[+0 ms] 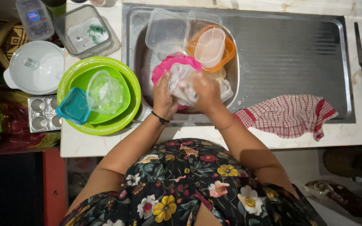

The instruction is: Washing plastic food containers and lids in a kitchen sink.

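Both hands grip a clear plastic container (182, 83) over the sink (235, 75).
Left hand (163, 95) and right hand (206, 91) close around it from either side; behind it in the sink lie a pink plate (168, 65) and an orange tub (227, 52).

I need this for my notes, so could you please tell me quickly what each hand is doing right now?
Left hand: closed on the clear plastic container.
Right hand: closed on the same container.

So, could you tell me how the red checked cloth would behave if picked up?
The cloth lies rumpled over the sink edge, so it is probably floppy and light. It would likely drape rather than hold shape, and is unlikely to roll or break.
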